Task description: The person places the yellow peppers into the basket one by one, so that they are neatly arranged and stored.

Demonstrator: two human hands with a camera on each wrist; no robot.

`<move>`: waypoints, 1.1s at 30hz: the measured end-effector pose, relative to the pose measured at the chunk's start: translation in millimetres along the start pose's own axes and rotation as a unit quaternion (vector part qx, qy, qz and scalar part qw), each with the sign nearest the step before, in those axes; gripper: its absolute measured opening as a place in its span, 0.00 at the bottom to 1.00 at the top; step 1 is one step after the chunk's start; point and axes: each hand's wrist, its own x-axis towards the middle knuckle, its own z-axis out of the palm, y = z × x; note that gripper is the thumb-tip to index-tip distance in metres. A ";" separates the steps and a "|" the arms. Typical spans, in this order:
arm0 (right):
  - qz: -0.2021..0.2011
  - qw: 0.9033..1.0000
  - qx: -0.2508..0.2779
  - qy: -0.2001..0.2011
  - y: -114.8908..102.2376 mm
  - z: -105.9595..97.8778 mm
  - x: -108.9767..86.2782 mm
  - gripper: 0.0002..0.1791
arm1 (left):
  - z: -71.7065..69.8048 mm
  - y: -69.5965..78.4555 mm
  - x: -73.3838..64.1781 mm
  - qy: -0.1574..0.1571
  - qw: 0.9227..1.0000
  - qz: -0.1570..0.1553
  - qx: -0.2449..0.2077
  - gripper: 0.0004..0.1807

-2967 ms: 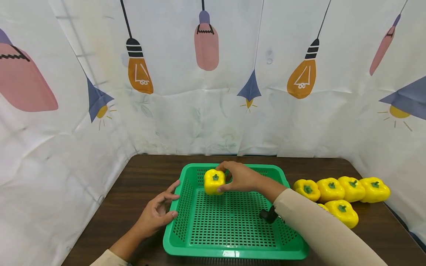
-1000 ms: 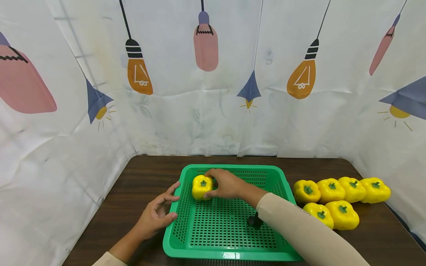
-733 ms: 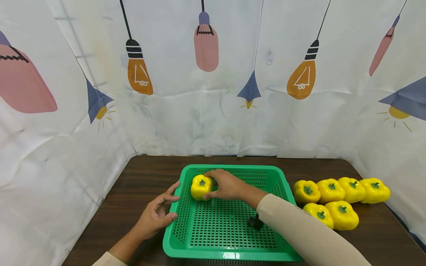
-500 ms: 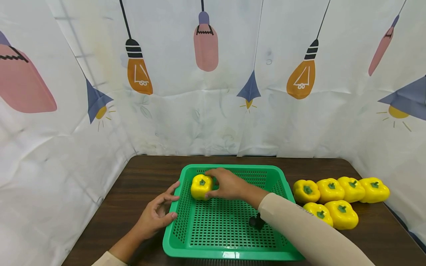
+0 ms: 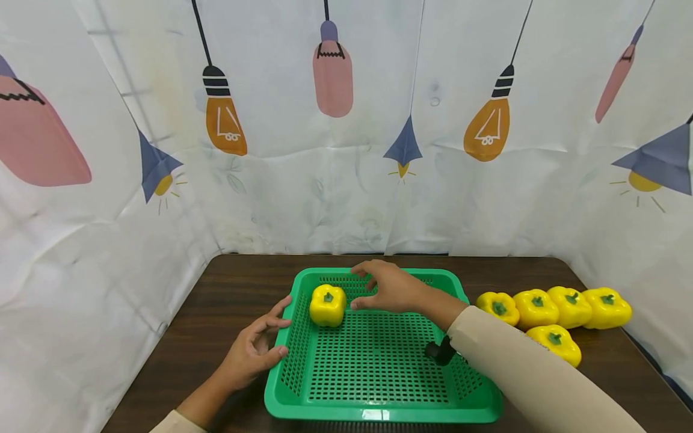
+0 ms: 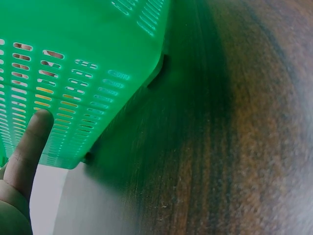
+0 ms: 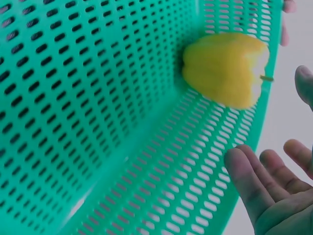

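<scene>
A yellow bell pepper (image 5: 327,306) with a green stem stands in the far left corner of a green perforated basket (image 5: 379,415). Over the basket, just right of that pepper, my right hand (image 5: 394,288) hovers with fingers spread and nothing in them. The right wrist view shows the same pepper (image 7: 225,68) apart from the loose fingers (image 7: 244,178). My left hand (image 5: 251,349) rests against the basket's left side, thumb and fingers relaxed. In the left wrist view a finger (image 6: 30,147) touches the slotted outer wall (image 6: 78,93).
Several more yellow bell peppers (image 5: 572,308) are grouped on the dark wooden table (image 5: 243,282) to the right of the basket. One of them is hidden behind my right sleeve (image 5: 520,367). A patterned white curtain (image 5: 303,198) hangs behind the table and along its sides.
My right hand carried the pepper left into the basket's corner, then let it go and drew back to the right and up. The left hand has stayed in place.
</scene>
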 end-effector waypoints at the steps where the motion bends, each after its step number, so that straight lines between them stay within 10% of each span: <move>1: 0.000 1.000 0.003 0.003 0.7 -3.1 -2.1 0.41 | -0.1 -0.3 -0.4 -0.001 1.000 -0.001 0.000 0.22; 33: 0.016 0.997 -0.013 0.077 60.0 -77.1 -100.7 0.41 | 1.2 0.5 -0.3 0.003 1.000 0.000 -0.003 0.21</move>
